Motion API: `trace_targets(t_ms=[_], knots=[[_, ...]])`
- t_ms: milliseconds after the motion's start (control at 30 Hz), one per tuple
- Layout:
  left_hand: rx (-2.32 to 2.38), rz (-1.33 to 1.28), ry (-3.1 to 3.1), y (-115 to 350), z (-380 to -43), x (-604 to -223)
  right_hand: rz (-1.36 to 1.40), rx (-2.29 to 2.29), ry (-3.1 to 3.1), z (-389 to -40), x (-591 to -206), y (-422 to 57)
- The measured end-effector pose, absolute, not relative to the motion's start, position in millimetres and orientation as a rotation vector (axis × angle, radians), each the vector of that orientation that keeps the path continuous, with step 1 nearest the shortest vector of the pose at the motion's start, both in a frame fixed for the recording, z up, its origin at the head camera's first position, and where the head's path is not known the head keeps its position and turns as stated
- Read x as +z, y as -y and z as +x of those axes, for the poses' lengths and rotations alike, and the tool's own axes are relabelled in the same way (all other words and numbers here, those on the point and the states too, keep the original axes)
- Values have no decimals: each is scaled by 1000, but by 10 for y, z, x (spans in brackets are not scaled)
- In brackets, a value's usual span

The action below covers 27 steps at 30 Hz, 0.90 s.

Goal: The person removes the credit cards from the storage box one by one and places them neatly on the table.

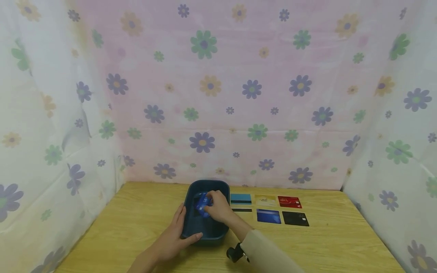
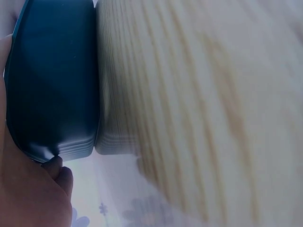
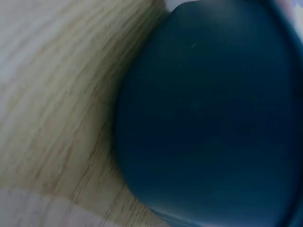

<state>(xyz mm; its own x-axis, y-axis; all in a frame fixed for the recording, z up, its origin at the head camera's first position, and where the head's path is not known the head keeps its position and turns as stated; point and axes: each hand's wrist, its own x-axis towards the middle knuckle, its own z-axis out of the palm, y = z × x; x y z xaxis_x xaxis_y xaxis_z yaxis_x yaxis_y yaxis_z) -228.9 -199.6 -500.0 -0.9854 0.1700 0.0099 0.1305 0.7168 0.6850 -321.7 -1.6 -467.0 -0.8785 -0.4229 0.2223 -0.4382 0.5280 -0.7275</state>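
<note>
A dark teal plastic tub stands on the table. My left hand holds it at the left side, with the thumb along the near rim. In the left wrist view, the fingers of the left hand bend round the tub's edge. Inside the tub, my right hand pinches a blue card between thumb and fingers. More blue shows beneath that card, but its parts cannot be told apart. The right wrist view shows mostly the tub's outer wall; the right hand is hidden there.
Right of the tub, cards lie in two rows on the wooden table: light blue, gold, red, dark blue, black, and a pale striped card partly hidden by the right hand. Flowered cloth encloses the table.
</note>
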Motion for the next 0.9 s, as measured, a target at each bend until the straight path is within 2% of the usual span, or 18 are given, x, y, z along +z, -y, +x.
trace_targets(t_ms=[333,900], knots=[[1159,250,-2855,1977,-2294,-4996,669,1024,2908,-3345,-4741,167],[1147,238,-2857,1995,-2276,-4984,380,1002,2926,-3389,-4869,290]])
